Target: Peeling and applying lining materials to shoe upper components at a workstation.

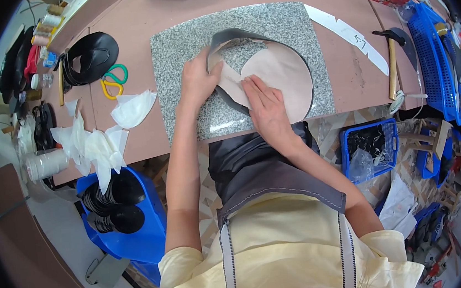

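A curved black leather piece with a beige lining (pixel 285 77) lies on a speckled grey stone slab (pixel 176 43), its dark edge band standing up in a loop. My left hand (pixel 196 79) grips the loop's left side, thumb on the inner face and fingers behind the band, mostly hidden. With fingers laid out flat, my right hand (pixel 268 107) presses on the beige lining near the middle of the piece. Part of the lining beside the right fingertips overlaps in a narrow strip.
Left of the slab are scissors (pixel 112 81), black leather parts (pixel 89 57) and white scraps (pixel 97 140). To the right lie a white paper pattern (pixel 351 38), a hammer (pixel 392 67) and a blue basket (pixel 436 63). A blue bin (pixel 145 235) holds black pieces below.
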A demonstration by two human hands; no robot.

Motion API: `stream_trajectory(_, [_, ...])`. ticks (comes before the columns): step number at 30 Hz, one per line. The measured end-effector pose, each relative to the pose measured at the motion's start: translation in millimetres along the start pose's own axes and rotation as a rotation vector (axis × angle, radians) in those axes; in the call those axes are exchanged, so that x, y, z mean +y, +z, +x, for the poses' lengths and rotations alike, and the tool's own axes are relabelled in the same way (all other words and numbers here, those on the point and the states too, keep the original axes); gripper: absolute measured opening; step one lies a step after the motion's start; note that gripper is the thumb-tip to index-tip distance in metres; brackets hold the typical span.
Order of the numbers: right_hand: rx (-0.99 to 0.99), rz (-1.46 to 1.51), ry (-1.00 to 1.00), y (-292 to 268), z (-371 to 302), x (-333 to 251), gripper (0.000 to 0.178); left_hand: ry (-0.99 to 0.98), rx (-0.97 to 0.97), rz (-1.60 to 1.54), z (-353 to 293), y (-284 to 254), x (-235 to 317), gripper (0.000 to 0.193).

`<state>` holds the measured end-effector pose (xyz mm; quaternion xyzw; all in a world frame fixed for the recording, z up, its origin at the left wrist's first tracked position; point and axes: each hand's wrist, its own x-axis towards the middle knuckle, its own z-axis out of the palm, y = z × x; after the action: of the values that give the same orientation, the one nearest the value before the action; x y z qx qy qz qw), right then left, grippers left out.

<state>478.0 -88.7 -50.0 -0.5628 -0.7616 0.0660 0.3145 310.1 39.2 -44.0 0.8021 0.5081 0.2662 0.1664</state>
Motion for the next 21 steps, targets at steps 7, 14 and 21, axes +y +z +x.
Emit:
stream_trajectory(7, [-0.012, -0.117, -0.090, 6, -4, 4, 0.047, -0.266, -0.020, -0.146, -8, 1, 14, 0.050])
stream_trajectory(14, [-0.038, -0.100, -0.042, 7, -5, 2, 0.046, 0.459, 0.002, -0.033, -23, -28, 42, 0.056])
stream_trajectory(21, [0.002, -0.006, -0.005, 6, -4, -8, 0.049, 0.609, -0.428, 0.129, -18, -44, 30, 0.054])
